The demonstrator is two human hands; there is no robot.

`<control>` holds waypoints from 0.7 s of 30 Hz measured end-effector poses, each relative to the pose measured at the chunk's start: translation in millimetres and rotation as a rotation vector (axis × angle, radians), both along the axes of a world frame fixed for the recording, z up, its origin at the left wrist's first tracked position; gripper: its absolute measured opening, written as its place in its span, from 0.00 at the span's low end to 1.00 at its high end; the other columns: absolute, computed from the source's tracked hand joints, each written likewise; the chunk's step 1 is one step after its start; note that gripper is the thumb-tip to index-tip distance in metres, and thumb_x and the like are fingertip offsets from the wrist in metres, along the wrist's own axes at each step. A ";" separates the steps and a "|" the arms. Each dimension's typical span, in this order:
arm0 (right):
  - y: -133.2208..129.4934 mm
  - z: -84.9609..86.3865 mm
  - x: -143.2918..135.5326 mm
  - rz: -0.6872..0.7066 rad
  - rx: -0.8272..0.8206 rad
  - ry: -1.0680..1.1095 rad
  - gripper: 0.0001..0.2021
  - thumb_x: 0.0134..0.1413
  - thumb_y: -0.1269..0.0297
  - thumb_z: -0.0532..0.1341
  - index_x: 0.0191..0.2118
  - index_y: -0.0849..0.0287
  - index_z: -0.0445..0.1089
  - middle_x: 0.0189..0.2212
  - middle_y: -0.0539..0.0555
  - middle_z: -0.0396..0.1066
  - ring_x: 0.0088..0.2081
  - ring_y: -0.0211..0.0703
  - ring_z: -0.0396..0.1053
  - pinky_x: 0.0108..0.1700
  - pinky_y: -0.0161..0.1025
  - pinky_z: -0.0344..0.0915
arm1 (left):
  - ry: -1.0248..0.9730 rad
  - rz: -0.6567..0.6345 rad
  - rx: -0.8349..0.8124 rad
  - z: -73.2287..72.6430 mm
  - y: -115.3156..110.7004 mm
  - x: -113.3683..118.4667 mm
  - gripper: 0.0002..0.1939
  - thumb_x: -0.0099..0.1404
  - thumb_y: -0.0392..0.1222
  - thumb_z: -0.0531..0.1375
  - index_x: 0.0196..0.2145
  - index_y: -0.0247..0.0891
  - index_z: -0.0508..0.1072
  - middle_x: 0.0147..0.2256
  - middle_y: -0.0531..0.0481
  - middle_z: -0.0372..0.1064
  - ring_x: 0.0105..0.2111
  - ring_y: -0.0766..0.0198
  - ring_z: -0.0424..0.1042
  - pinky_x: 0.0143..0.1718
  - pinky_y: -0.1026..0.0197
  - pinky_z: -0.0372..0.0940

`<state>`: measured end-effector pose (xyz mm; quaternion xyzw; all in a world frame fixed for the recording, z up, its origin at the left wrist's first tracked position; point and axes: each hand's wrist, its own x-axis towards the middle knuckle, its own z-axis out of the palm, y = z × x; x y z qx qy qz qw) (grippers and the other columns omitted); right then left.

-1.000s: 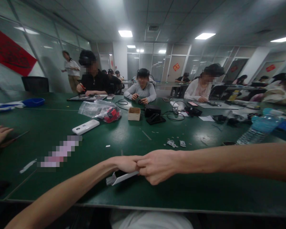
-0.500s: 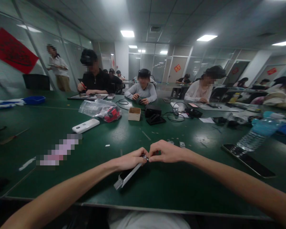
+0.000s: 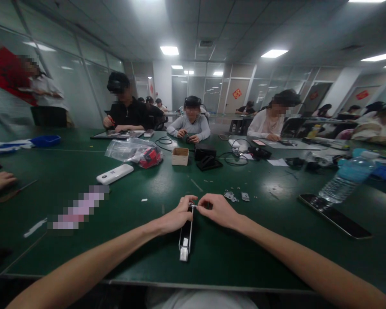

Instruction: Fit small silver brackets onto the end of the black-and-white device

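A long, narrow metal piece [image 3: 184,246] with a dark inside lies lengthwise in front of me, its silvery near end toward the table edge. My left hand [image 3: 182,216] is wrapped round its far end. Thumb and forefinger of my right hand [image 3: 214,207] are pinched at that same end, from the right; whatever small part sits between them is too small to make out. Beyond my right hand, several small metal parts [image 3: 245,196] lie on the green table [image 3: 141,257].
A bottle [image 3: 345,178] leans over a black phone [image 3: 336,216] at the right. Farther off are a small box [image 3: 180,157], a white device [image 3: 115,174] and a plastic bag [image 3: 125,150]. Another person's hand [image 3: 0,182] rests at the left edge. People sit across the table.
The metal piece has swung from a slant to nearly straight toward me, both hands still at its far end. Another person's hand has appeared at the left; the standing person has shifted left.
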<state>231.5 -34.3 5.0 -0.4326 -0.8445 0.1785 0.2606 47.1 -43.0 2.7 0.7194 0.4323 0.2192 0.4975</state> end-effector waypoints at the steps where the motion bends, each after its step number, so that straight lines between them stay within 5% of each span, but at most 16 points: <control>1: 0.7 -2.1 0.1 0.007 0.036 -0.009 0.06 0.53 0.67 0.59 0.30 0.62 0.72 0.28 0.52 0.70 0.30 0.37 0.65 0.32 0.35 0.61 | -0.009 -0.012 -0.004 -0.2 0.0 0.0 0.32 0.50 0.35 0.52 0.54 0.36 0.52 0.51 0.43 0.53 0.53 0.53 0.54 0.56 0.50 0.50; 13: 13.9 -23.6 8.9 0.180 0.287 -0.060 0.07 0.60 0.67 0.54 0.37 0.61 0.69 0.36 0.55 0.68 0.38 0.41 0.65 0.41 0.39 0.65 | -0.110 -0.205 0.039 -5.6 9.7 -6.5 0.39 0.48 0.31 0.52 0.58 0.38 0.44 0.57 0.43 0.48 0.60 0.52 0.46 0.61 0.48 0.40; 21: 11.0 -25.5 10.5 0.090 0.261 0.025 0.08 0.59 0.66 0.55 0.36 0.61 0.71 0.34 0.55 0.69 0.37 0.41 0.65 0.40 0.39 0.64 | -0.098 -0.066 0.163 -4.2 11.1 -9.1 0.33 0.58 0.33 0.54 0.59 0.40 0.47 0.59 0.40 0.47 0.55 0.52 0.57 0.56 0.47 0.52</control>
